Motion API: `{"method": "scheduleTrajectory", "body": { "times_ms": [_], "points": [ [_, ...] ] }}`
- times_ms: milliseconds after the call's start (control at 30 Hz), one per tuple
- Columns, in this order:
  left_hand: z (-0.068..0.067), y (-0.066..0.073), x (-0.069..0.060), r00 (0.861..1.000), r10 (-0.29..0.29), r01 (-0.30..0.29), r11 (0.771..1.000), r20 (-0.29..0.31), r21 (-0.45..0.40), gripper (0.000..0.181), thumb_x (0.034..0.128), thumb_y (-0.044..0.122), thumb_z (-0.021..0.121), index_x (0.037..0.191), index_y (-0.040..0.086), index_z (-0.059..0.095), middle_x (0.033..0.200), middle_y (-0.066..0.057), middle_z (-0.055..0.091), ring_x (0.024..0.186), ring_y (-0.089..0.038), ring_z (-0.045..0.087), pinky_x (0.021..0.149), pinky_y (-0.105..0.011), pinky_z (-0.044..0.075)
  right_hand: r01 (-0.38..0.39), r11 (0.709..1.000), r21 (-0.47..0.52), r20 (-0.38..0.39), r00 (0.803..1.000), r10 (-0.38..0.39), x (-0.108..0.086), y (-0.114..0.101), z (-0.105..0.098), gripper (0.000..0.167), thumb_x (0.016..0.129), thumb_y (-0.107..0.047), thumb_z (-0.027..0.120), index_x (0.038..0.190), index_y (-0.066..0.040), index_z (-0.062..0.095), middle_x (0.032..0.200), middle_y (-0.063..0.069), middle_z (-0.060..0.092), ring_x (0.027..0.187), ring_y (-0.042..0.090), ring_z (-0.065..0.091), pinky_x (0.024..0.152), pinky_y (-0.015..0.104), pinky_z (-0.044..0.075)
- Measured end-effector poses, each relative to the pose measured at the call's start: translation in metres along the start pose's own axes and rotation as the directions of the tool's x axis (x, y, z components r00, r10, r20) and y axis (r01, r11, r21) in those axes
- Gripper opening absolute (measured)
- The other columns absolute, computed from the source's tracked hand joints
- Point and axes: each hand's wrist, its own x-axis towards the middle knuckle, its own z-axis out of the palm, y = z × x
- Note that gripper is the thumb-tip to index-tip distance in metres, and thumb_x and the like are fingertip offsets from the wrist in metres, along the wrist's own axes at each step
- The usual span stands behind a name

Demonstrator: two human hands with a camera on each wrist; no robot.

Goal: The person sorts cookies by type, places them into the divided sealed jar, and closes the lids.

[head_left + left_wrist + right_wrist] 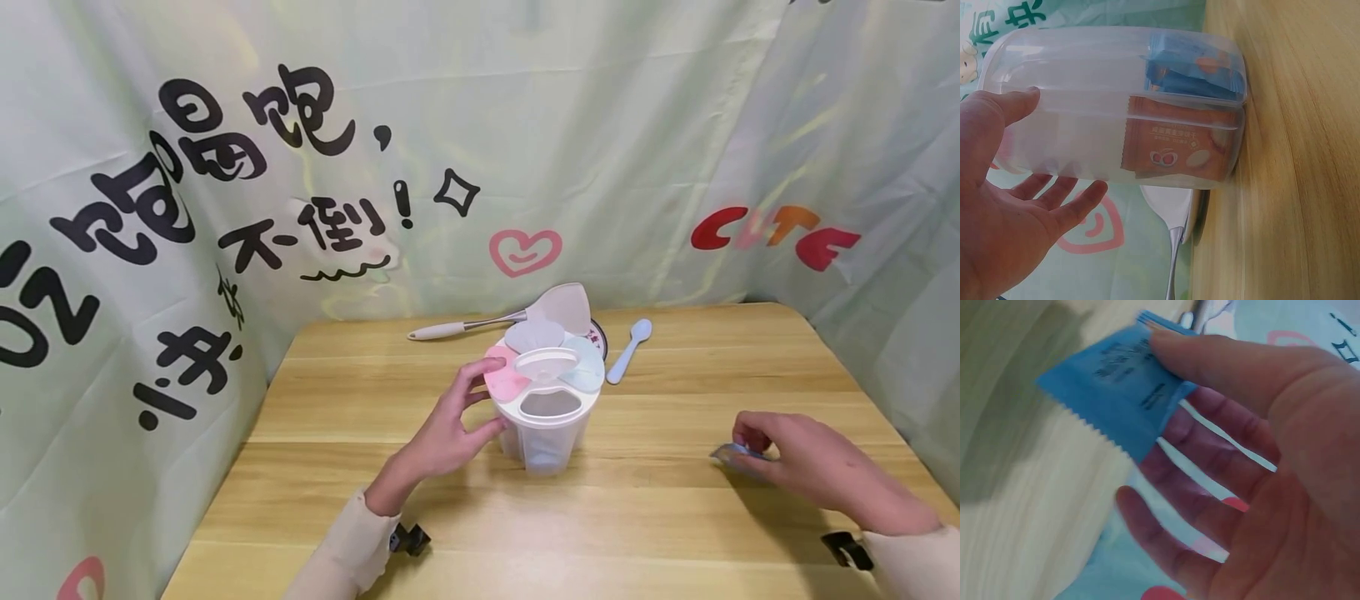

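Observation:
My left hand [448,429] holds the side of a clear plastic storage box [546,450], which stands upright on the table. Its white lid has pink [506,379], pale blue [585,367] and lilac flaps; one opening at the front is uncovered. Through the wall, in the left wrist view, show blue packets [1194,65] in one compartment and an orange-brown snack packet [1179,140] in another. Over the right part of the table, my right hand [813,458] pinches a small blue snack packet [1113,384] between thumb and fingers, apart from the box.
Behind the box lies a white spatula [566,310] with a metal shaft, by a round dark-rimmed item [597,340] partly hidden. A pale blue spoon [630,352] lies to its right. Printed cloth [600,167] hangs behind the wooden table [345,433].

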Motion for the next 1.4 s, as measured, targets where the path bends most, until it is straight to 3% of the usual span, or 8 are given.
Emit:
{"method": "scheduleTrajectory", "body": {
  "times_ms": [167, 433, 700, 800, 933, 1033, 1267, 1400],
  "points": [
    [0.001, 0.0, 0.0, 1.0, -0.006, 0.006, 1.0, 0.006, 0.0, 0.075, 0.0941, -0.007, 0.079, 0.157, 0.007, 0.04, 0.165, -0.018, 0.047, 0.145, -0.04, 0.058, 0.119, -0.051, 0.058, 0.064, 0.998, -0.009, -0.203, 0.977, -0.064, 0.006, -0.019, -0.002, 0.028, 0.087, -0.02, 0.093, 0.089, -0.029, 0.066, 0.082, -0.02, 0.065, 0.072, -0.008, 0.049, 0.061, 0.021, 0.045],
    [0.0, 0.002, 0.001, 1.0, -0.019, 0.019, 1.0, 0.009, 0.002, 0.076, 0.0938, -0.007, 0.079, 0.157, 0.008, 0.04, 0.165, -0.017, 0.046, 0.146, -0.039, 0.057, 0.119, -0.053, 0.057, 0.227, 0.973, -0.049, -0.554, 0.804, -0.216, 0.014, -0.048, -0.013, 0.044, 0.068, -0.007, 0.099, 0.091, -0.031, 0.071, 0.083, -0.018, 0.071, 0.074, -0.008, 0.06, 0.064, 0.008, 0.047],
    [0.0, 0.001, 0.001, 1.0, -0.019, 0.019, 1.0, 0.007, 0.002, 0.077, 0.094, -0.008, 0.079, 0.157, 0.009, 0.039, 0.166, -0.016, 0.046, 0.147, -0.038, 0.057, 0.12, -0.048, 0.057, 0.318, 0.947, -0.05, -0.637, 0.72, -0.275, 0.021, -0.082, -0.03, 0.039, 0.067, -0.004, 0.098, 0.093, -0.021, 0.075, 0.083, -0.018, 0.07, 0.081, -0.017, 0.054, 0.068, 0.008, 0.049],
    [0.0, 0.002, 0.001, 1.0, -0.02, 0.02, 1.0, 0.005, 0.002, 0.076, 0.0939, -0.008, 0.079, 0.157, 0.01, 0.04, 0.166, -0.015, 0.046, 0.147, -0.038, 0.056, 0.12, -0.047, 0.057, 0.362, 0.932, -0.027, -0.652, 0.701, -0.29, 0.023, -0.094, -0.034, 0.022, 0.091, -0.035, 0.091, 0.095, -0.02, 0.076, 0.082, -0.018, 0.069, 0.079, -0.014, 0.054, 0.067, 0.009, 0.047],
    [0.0, 0.002, 0.001, 1.0, -0.023, 0.023, 1.0, 0.005, 0.001, 0.076, 0.0941, -0.008, 0.079, 0.156, 0.01, 0.04, 0.166, -0.014, 0.046, 0.147, -0.038, 0.056, 0.12, -0.048, 0.057, 0.423, 0.906, 0.01, -0.676, 0.671, -0.306, 0.026, -0.109, -0.038, 0.052, 0.104, -0.067, 0.058, 0.095, -0.02, 0.076, 0.083, -0.017, 0.069, 0.079, -0.011, 0.055, 0.068, 0.009, 0.046],
    [0.0, 0.002, 0.001, 1.0, -0.026, 0.026, 1.0, 0.006, -0.003, 0.076, 0.094, -0.008, 0.079, 0.157, 0.01, 0.04, 0.166, -0.014, 0.046, 0.148, -0.038, 0.056, 0.12, -0.051, 0.057, 0.477, 0.878, 0.037, -0.697, 0.642, -0.319, 0.029, -0.118, -0.041, 0.049, 0.104, -0.064, 0.062, 0.095, -0.018, 0.077, 0.083, -0.015, 0.07, 0.079, -0.009, 0.056, 0.068, 0.009, 0.046],
    [0.0, 0.001, 0.001, 1.0, -0.015, 0.015, 1.0, 0.001, -0.004, 0.076, 0.0942, -0.008, 0.079, 0.157, 0.009, 0.039, 0.165, -0.016, 0.046, 0.145, -0.039, 0.057, 0.119, -0.051, 0.058, 0.593, 0.804, 0.046, -0.774, 0.53, -0.347, 0.042, -0.139, -0.045, 0.047, 0.104, -0.054, 0.07, 0.091, -0.01, 0.078, 0.077, -0.005, 0.07, 0.078, -0.007, 0.055, 0.065, 0.012, 0.044],
    [0.001, 0.001, 0.0, 1.0, -0.014, 0.014, 1.0, 0.001, -0.007, 0.076, 0.094, -0.008, 0.079, 0.157, 0.009, 0.039, 0.165, -0.016, 0.047, 0.145, -0.039, 0.057, 0.118, -0.05, 0.058, 0.613, 0.789, 0.046, -0.787, 0.509, -0.35, 0.045, -0.15, -0.046, 0.048, 0.104, -0.053, 0.071, 0.091, -0.007, 0.078, 0.078, -0.003, 0.072, 0.08, -0.008, 0.056, 0.067, 0.012, 0.045]
  ]
}}
